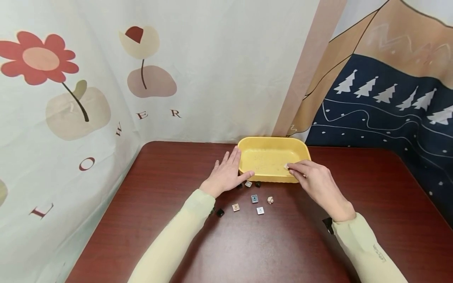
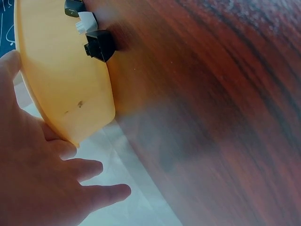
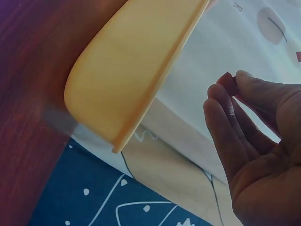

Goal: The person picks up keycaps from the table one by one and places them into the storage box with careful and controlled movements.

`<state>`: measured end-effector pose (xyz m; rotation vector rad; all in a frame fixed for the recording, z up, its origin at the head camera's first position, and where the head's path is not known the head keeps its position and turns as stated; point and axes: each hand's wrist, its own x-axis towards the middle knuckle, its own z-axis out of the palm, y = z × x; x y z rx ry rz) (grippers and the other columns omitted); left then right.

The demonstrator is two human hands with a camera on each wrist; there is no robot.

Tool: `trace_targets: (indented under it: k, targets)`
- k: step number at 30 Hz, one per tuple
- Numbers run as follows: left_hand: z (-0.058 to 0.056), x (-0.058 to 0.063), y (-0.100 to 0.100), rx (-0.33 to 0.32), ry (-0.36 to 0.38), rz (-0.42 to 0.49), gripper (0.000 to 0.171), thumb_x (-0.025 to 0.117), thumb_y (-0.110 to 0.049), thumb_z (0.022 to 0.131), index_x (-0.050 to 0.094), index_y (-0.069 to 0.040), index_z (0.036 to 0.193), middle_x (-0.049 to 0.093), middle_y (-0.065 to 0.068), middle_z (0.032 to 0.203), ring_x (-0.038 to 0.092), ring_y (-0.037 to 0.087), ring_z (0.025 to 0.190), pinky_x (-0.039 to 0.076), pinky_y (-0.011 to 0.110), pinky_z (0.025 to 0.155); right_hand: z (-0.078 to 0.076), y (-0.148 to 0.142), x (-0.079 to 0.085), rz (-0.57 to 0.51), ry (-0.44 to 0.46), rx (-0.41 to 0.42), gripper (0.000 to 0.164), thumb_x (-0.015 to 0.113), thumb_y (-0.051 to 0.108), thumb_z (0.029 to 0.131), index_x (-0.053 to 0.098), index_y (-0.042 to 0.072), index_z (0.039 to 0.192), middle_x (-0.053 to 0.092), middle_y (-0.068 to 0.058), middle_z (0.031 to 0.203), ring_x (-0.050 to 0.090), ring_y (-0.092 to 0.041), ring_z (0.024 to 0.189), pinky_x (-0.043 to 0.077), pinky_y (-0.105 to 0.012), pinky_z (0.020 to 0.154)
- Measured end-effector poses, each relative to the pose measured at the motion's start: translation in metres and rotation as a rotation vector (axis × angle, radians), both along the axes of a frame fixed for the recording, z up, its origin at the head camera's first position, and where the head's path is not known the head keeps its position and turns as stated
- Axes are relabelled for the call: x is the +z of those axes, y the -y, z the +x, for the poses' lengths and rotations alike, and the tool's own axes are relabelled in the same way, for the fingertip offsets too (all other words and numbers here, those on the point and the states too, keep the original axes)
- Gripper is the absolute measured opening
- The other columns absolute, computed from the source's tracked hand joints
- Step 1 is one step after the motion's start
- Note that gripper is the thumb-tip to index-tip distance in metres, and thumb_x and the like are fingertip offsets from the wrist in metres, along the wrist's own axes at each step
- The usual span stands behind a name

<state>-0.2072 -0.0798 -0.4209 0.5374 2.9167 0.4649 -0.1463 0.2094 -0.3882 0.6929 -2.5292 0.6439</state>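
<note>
A yellow plastic tub (image 1: 269, 179) stands near the table's far edge. My left hand (image 1: 225, 173) rests at its left end, fingers straight and spread, thumb along the near rim. Over the tub's near right side, my right hand (image 1: 317, 179) pinches a small keycap (image 1: 286, 166) between thumb and fingertips. That keycap (image 3: 227, 84) looks reddish and shadowed in the right wrist view, pale from the head. Along the tub's near wall lie a white keycap (image 1: 248, 183) and black keycaps, one (image 2: 101, 45) close in the left wrist view.
Closer to me on the brown table (image 1: 247, 247) lie a blue keycap (image 1: 254, 199), a white one (image 1: 260, 210), a beige one (image 1: 236, 207), a pinkish one (image 1: 270, 200) and a black one (image 1: 220, 212). A printed curtain (image 1: 219, 70) hangs right behind the table.
</note>
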Motion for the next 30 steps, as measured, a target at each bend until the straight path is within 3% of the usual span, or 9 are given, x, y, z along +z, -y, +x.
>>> trace_targets:
  k: [11, 20, 30]
  targets:
    - [0.0, 0.0, 0.0, 0.006, 0.005, 0.002, 0.101, 0.045, -0.072, 0.1, 0.006, -0.008, 0.167, 0.002, 0.006, 0.175, 0.014, 0.037, 0.158, 0.021, 0.066, 0.119, -0.019, 0.0, -0.004, -0.011, 0.021, -0.045, 0.026, 0.082, 0.005, 0.088, 0.079, 0.0, 0.114, 0.077, -0.015, 0.1, 0.073, -0.029, 0.086, 0.058, -0.045, 0.072]
    - [0.001, -0.001, 0.0, 0.01, 0.004, 0.011, 0.099, 0.047, -0.07, 0.1, 0.01, -0.007, 0.167, 0.004, 0.007, 0.174, 0.015, 0.038, 0.157, 0.021, 0.067, 0.119, -0.029, 0.004, -0.006, -0.066, 0.172, -0.135, 0.026, 0.075, 0.009, 0.095, 0.073, -0.003, 0.118, 0.076, -0.019, 0.107, 0.07, -0.036, 0.094, 0.056, -0.053, 0.086]
    - [0.001, -0.001, -0.001, 0.014, -0.001, 0.029, 0.099, 0.05, -0.068, 0.1, 0.011, -0.006, 0.167, 0.005, 0.008, 0.174, 0.016, 0.039, 0.157, 0.022, 0.068, 0.118, -0.04, 0.005, -0.013, -0.054, 0.141, -0.144, 0.019, 0.074, 0.008, 0.096, 0.077, -0.001, 0.112, 0.076, -0.018, 0.106, 0.071, -0.039, 0.092, 0.054, -0.055, 0.084]
